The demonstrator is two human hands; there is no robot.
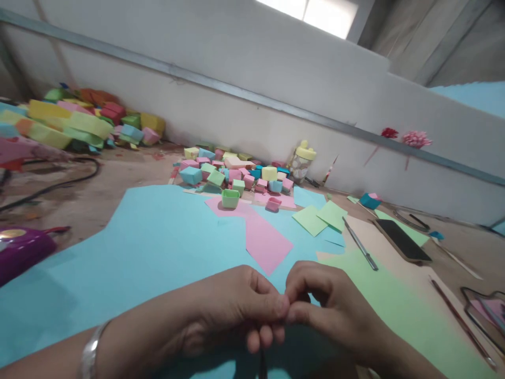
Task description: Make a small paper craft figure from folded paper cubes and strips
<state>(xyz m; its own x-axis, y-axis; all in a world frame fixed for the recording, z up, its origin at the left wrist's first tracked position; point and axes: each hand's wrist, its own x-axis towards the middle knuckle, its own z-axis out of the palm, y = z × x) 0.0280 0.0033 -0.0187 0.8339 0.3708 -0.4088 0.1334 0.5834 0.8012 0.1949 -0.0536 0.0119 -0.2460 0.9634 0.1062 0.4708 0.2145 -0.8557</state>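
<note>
Low over a large blue paper sheet [158, 242], my left hand [248, 302] and my right hand [329, 297] meet fingertip to fingertip. Both are closed in a pinch; whatever lies between the fingertips is hidden or too small to name. A thin dark shape [262, 363] shows below my left fingers, and I cannot tell what it is. Just beyond the hands lies a pink paper piece [268, 242]. Farther back stand a small open green paper box [230, 198] and a small pink paper box [273, 203].
Many small paper boxes [236, 173] crowd the wall beside a yellow-lidded bottle [303, 160]. Larger paper shapes [79, 118] pile up at left, near a purple object [23, 252]. Rightward lie green squares [310, 220], a pen [360, 245], a phone [401, 239] and a pencil [461, 318].
</note>
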